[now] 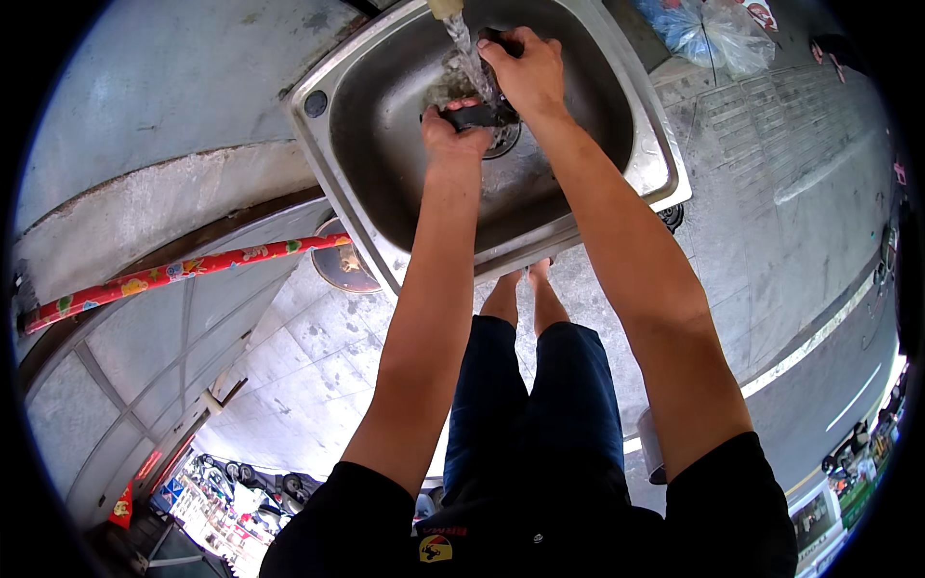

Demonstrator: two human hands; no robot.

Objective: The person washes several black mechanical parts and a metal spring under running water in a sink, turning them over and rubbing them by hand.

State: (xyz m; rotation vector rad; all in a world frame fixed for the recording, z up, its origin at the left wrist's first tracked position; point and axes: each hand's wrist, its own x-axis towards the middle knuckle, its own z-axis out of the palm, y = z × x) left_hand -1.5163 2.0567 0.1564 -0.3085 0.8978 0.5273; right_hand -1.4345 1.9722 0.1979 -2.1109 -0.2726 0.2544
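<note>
In the stainless steel sink [654, 155], my left hand [454, 137] grips a dark, wet, flat piece [473, 116] between thumb and fingers. Water [468, 58] pours from the tap spout [445, 7] and splashes around it. Up and to the right, the thumb and bent fingers of my right hand [531, 68] close on a dark object [510, 43] beside the stream. Whether both hands hold parts of one thing, I cannot tell. Below the left hand's piece lies the round drain [506, 144], partly covered.
Left of the sink, a red patterned wrapped pole [195, 266] slants over a round container [340, 260]. Clear and blue plastic bags [712, 36] lie at upper right. A grey bin [650, 448] stands behind my right arm. Another person's hand [827, 58] shows at far upper right.
</note>
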